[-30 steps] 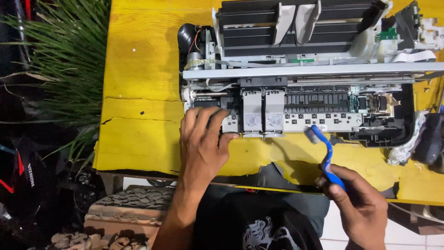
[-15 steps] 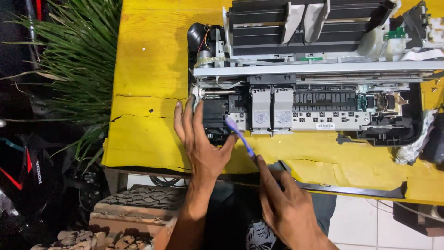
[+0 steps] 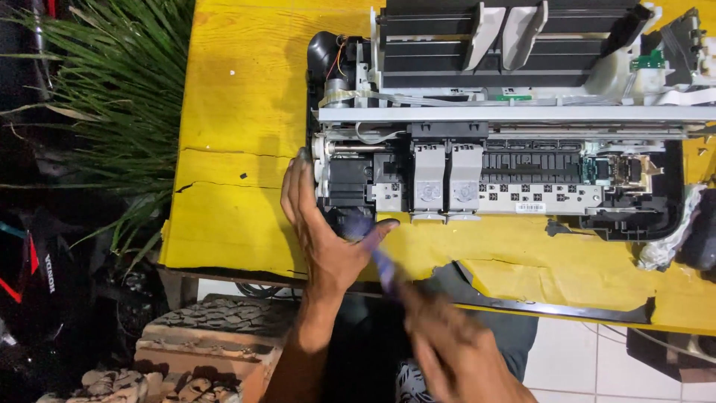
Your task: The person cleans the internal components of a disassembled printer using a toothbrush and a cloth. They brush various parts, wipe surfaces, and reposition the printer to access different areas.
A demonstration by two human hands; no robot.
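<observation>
Printer (image 3: 514,142), stripped of its cover, is set on a yellow table (image 3: 239,112), filling the far right part of the top; inner rails, rollers and two grey cartridge holders (image 3: 446,183) are exposed.

Left hand (image 3: 321,224) is laid flat at the printer's near-left corner, palm down, fingers spread and stretched along the left end of the chassis. The fingertips are seen beside the white gear end of the shaft. The thumb is extended to the right, its tip touching the table just below the black carriage block (image 3: 349,179). Nothing is gripped by this hand; it is pressed open against the machine's edge.

Right hand (image 3: 455,347) is seen low in the frame, heavily blurred. A blue tool (image 3: 377,250), slim and stick-like, is held in it, the fingers closed about the lower end. The tool's far end is pointed up toward the left thumb and the dark area under the carriage; whether contact is made cannot be told through the blur.

Green spiky plant (image 3: 97,97) is noted left of the table. A torn black strip (image 3: 537,302) is seen along the table's near edge.
</observation>
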